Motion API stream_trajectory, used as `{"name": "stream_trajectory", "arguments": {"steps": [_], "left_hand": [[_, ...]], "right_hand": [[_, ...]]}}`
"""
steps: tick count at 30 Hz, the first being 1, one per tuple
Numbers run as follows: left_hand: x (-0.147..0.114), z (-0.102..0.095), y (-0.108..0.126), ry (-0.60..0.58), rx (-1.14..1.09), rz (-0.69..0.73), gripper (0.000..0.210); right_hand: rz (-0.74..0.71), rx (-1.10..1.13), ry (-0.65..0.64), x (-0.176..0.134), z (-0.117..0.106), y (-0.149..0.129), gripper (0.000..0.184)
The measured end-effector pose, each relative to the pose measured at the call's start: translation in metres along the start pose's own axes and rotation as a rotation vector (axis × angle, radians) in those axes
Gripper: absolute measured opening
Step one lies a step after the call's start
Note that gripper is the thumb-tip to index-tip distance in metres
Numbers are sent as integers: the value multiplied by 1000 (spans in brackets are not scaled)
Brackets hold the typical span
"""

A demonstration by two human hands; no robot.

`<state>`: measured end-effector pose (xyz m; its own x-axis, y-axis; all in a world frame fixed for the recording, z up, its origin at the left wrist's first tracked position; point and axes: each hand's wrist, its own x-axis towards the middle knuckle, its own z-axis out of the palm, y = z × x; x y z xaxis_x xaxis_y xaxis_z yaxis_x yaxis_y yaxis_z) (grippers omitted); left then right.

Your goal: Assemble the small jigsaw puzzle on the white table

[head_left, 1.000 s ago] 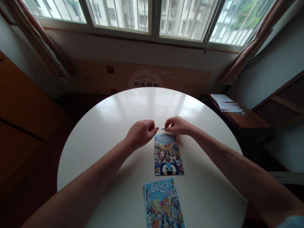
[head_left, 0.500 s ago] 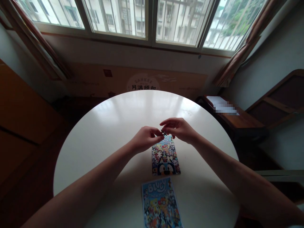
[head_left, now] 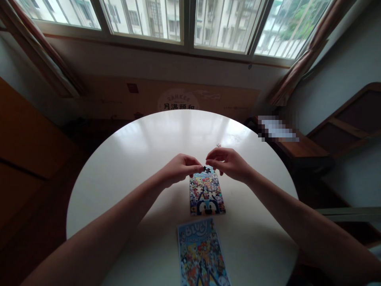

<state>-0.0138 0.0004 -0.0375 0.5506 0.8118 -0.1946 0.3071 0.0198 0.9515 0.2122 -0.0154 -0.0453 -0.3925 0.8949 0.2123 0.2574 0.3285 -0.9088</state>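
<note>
My left hand (head_left: 181, 169) pinches a small dark jigsaw piece (head_left: 207, 170) between thumb and fingertips, over the top edge of the jigsaw puzzle (head_left: 206, 194). Close by on the other side, my right hand (head_left: 230, 163) is loosely curled, thumb and forefinger slightly apart, with nothing visible between them. The colourful puzzle shows a blue cartoon dog's face along its bottom; its upper part is partly covered by my hands. Nearer to me lies a matching picture sheet (head_left: 201, 250) with "BLUEY" lettering, cut off by the lower frame edge.
A loose pale jigsaw piece (head_left: 218, 145) lies on the round white table (head_left: 125, 159) beyond my right hand. To the right stands a wooden chair (head_left: 306, 147) with a blurred white item on it. Windows and a printed cardboard panel (head_left: 104, 97) are behind the table.
My right fingers have drawn slightly away from the dark piece, which stays at my left fingertips. The loose pale piece beyond my right hand now shows. The view has tilted slightly down.
</note>
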Motion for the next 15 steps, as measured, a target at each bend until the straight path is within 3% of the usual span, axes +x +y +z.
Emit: {"name": "stream_trajectory", "arguments": {"steps": [4,9,12,15], "left_hand": [[2,2,0,47,-39,-30,18],[4,6,-3,6,-48,21,21],[3,5,-6,-16,106,104,26],[2,2,-10,21,419,316,21]], "right_hand": [[-243,-296,87,-19,1,-8,13],[-343,-507,90,-31,2,-15,12],[-328,-523,51,-36,0,-11,16],[-280,-514,-74,-46,-2,-1,16]]}}
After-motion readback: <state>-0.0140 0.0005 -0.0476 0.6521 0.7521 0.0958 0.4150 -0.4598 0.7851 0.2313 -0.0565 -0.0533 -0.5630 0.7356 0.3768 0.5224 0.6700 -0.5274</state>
